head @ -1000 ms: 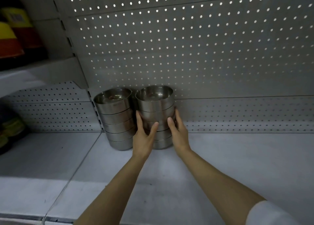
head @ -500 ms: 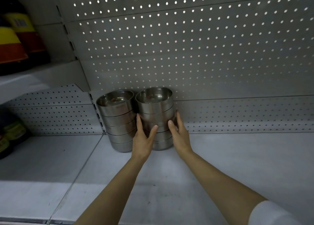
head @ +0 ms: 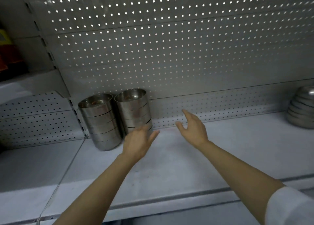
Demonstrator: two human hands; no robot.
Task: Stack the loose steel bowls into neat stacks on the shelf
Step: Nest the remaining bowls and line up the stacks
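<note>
Change: I see both hands off the right bowl stack they clasped a moment ago | left hand spread, empty, just near of it | right hand open, drifting right | both stacks, left stack included, upright on shelf at far left | another pile far right (likely next).
</note>
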